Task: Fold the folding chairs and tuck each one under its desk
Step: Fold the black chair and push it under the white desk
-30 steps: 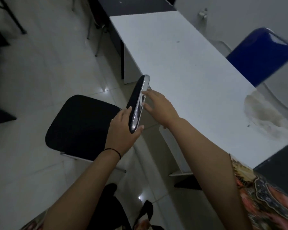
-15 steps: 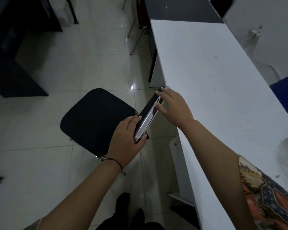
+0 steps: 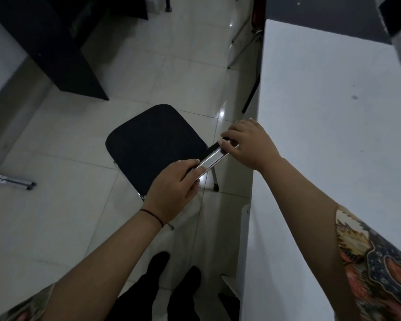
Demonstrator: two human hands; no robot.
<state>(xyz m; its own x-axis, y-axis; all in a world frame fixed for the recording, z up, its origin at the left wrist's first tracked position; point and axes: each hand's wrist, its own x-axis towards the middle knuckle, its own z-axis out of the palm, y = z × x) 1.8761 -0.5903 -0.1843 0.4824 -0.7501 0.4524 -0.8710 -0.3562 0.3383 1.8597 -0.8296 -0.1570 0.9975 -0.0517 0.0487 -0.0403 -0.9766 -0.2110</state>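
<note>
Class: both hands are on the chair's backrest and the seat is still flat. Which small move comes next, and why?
Probably tip the backrest toward the seat to begin folding: left hand and right hand already grip it, and the seat lies open beside the white desk.

A black seat (image 3: 155,144) with a silver frame edge (image 3: 214,158) is seen beside a white desk (image 3: 322,158); pale tiles (image 3: 56,228) and an orange-patterned sleeve (image 3: 375,269) are shown.

The folding chair (image 3: 156,144) stands on the floor (image 3: 56,228) just left of the desk (image 3: 329,140).
</note>
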